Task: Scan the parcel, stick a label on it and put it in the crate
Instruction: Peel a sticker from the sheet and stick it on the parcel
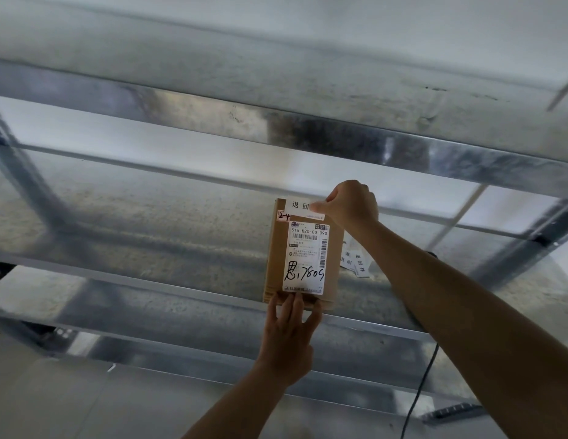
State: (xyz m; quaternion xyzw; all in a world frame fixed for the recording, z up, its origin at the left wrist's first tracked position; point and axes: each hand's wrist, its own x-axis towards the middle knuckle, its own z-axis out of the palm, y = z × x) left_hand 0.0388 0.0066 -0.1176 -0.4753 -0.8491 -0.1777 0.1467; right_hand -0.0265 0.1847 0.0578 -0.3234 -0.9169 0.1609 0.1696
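Observation:
A small brown cardboard parcel (278,255) lies on a metal shelf (149,236), with a white shipping label (306,258) and handwritten black marks on top. My left hand (290,331) holds the parcel's near edge, fingers spread against it. My right hand (351,202) pinches a white printed label (300,205) and presses it onto the parcel's far edge. A small red-framed sticker (283,216) sits at the far left corner. No scanner or crate is in view.
Loose white printed labels (355,263) lie on the shelf just right of the parcel, partly under my right forearm. A higher metal shelf (276,99) runs above. A black cable (419,391) hangs down at the right. Grey floor shows below.

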